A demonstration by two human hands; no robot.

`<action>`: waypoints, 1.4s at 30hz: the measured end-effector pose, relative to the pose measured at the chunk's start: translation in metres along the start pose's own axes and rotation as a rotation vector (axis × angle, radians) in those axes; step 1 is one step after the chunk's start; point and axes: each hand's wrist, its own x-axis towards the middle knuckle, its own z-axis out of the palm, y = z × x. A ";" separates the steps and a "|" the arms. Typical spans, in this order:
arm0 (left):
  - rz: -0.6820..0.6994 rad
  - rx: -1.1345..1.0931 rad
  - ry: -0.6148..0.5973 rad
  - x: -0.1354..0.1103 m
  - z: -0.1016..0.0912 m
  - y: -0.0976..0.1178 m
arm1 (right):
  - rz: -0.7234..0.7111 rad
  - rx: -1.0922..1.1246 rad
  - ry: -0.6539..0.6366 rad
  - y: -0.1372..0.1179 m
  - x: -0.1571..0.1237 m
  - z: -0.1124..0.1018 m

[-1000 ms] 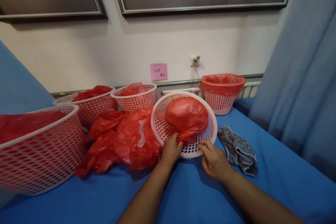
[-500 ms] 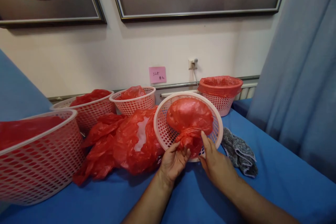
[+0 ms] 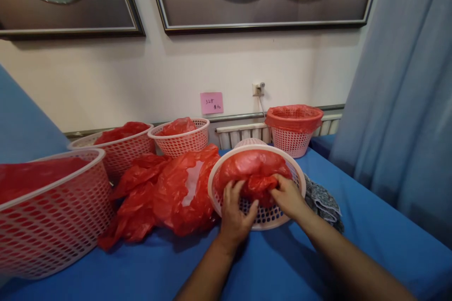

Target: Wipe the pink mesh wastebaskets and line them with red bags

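A white mesh basket (image 3: 269, 217) lies tipped on the blue-covered bench (image 3: 275, 268), its mouth facing the person, just ahead of both hands. A red plastic bag (image 3: 247, 168) sits inside it, puffed up against the far wall and bunched into a crumpled knot near the middle. The left hand (image 3: 236, 212) is at the basket's near rim, with its fingers reaching over the rim onto the bag and its thumb lying on the outer mesh. Its grip looks closed over the rim, though the fingertips are partly lost in the red film, so it may be pinching plastic as well. The right hand (image 3: 289, 197) comes in from the right side of the rim with a narrow grip, fingers curled shut on the bunched part of the bag. Just right of the basket, touching its edge, lies a grey knitted cloth (image 3: 326, 203). To the left, a heap of loose red bags (image 3: 176, 193) rests against the basket's side. Behind the heap stand three more mesh baskets (image 3: 52, 218) with red plastic in them. A smaller lined basket (image 3: 294, 128) stands by the wall under a pink note (image 3: 212, 102), and a blue curtain (image 3: 402, 103) hangs at the right.
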 end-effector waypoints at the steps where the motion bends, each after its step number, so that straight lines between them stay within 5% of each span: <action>1: 0.151 0.152 -0.047 -0.002 0.001 -0.003 | 0.039 0.092 -0.016 0.000 0.003 -0.001; 4: 0.342 0.327 -0.184 -0.004 0.003 -0.009 | 0.162 0.333 -0.194 -0.007 0.007 0.001; 7: 0.158 0.171 -0.150 0.004 0.000 -0.010 | 0.230 0.459 -0.366 -0.016 0.004 0.004; 9: -0.076 -0.077 -0.067 0.012 -0.004 -0.008 | 0.164 0.424 -0.306 -0.019 -0.002 0.006; 11: -0.246 -0.279 0.010 0.018 -0.008 -0.004 | -0.050 0.250 -0.140 -0.018 -0.011 0.007; 15: -0.352 -0.426 0.072 0.019 -0.007 0.007 | -0.526 -0.307 0.108 -0.002 -0.031 0.012; 18: -0.527 -0.683 0.053 0.015 0.001 0.018 | -0.616 -0.578 0.148 0.017 -0.039 0.023; 21: -0.661 -0.882 0.015 0.014 0.007 0.025 | -0.682 -0.574 0.172 0.030 -0.039 0.037; 25: -0.610 -0.797 0.104 0.010 0.006 0.026 | -0.625 -0.461 0.161 0.030 -0.028 0.042; 28: -0.346 -0.441 0.131 0.000 -0.003 0.024 | -0.456 -0.291 0.090 0.023 -0.017 0.034; 31: -0.009 0.056 -0.117 -0.013 -0.007 0.024 | -0.259 0.075 0.031 0.013 -0.010 0.027; 33: 0.047 0.194 -0.252 -0.017 -0.006 0.022 | -0.131 0.295 0.017 0.004 -0.010 0.027; 37: -0.073 -0.019 -0.112 -0.007 0.003 0.020 | -0.087 0.302 0.035 -0.019 -0.020 0.034; 42: -0.439 -0.591 0.099 0.028 0.000 0.031 | -0.484 -0.085 0.189 -0.029 -0.051 0.035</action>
